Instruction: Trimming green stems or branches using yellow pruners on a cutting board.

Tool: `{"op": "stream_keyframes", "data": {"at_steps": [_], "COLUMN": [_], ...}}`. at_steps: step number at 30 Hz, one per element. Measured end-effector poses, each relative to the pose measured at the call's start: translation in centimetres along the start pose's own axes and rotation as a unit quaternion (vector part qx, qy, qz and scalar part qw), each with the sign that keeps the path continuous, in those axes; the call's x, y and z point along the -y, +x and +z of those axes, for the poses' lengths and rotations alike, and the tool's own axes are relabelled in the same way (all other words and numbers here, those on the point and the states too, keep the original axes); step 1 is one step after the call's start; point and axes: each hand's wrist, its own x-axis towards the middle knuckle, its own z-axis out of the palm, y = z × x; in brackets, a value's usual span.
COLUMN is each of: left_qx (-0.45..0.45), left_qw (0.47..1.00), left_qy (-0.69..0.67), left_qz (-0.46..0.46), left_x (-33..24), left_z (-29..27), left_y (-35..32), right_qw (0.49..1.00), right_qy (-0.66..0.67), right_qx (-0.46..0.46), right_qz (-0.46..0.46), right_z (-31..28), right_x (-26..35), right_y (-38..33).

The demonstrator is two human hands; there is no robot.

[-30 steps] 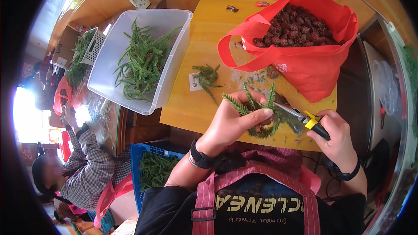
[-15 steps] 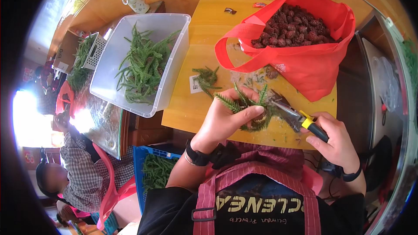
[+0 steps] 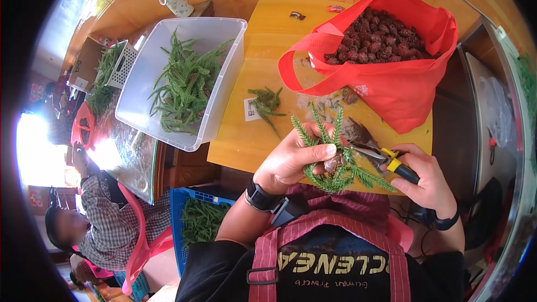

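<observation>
My left hand point(image 3: 288, 162) grips a green artificial fir sprig point(image 3: 362, 175), thumb pressed on top. A small brown pine cone point(image 3: 333, 163) sits at the sprig's middle, beside the thumb. My right hand point(image 3: 428, 182) is closed on the handles of pliers point(image 3: 401, 169) with black and yellow grips. The metal jaws point left and lie close to the sprig's right side; whether they touch it I cannot tell. Both hands are over the near edge of the yellow table point(image 3: 254, 151).
A red bag point(image 3: 400, 98) full of pine cones stands at the back right. At left is a clear plastic bin point(image 3: 215, 117) of green sprigs. A loose sprig point(image 3: 265, 102) lies beside a white label. Below left is a blue crate point(image 3: 179, 218); another person point(image 3: 120, 223) sits further left.
The sprig has come nearer to me and turned, so its branches spread out and the pine cone shows. The plier jaws have dropped slightly toward me.
</observation>
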Motion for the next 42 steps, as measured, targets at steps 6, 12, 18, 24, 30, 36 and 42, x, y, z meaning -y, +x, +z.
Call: {"op": "stream_keyframes", "data": {"at_steps": [6,12,18,24,30,36,42], "left_qx": [-0.050,-0.039,-0.149,-0.158,-0.142,-0.012,0.001], "left_qw": [0.998,0.998,0.796,0.854,0.973,0.999,0.999], "left_qy": [0.014,0.035,0.538,0.453,0.167,0.044,0.034], "left_qz": [-0.024,-0.020,0.234,0.204,0.068,0.002,-0.020], "left_x": [0.3,0.2,0.5,0.5,-0.5,-0.3,-0.2], "left_z": [0.7,0.8,1.7,2.1,1.7,0.1,0.2], "left_y": [0.0,0.1,0.7,0.5,-0.1,-0.3,0.3], "right_qw": [0.999,0.996,0.988,0.993,0.999,0.990,0.968], "right_qy": [0.013,-0.036,-0.122,-0.045,-0.030,-0.094,-0.235], "right_qx": [-0.013,-0.042,-0.096,-0.006,-0.018,-0.093,-0.092], "right_qz": [-0.036,-0.072,-0.021,0.106,0.000,0.054,0.015], "right_z": [0.7,0.4,0.4,-0.6,-1.1,1.5,3.6], "right_x": [-0.7,-0.2,0.7,1.8,0.2,-6.4,-10.0], "right_y": [0.2,0.4,-0.2,-0.3,-0.4,0.3,0.4]}}
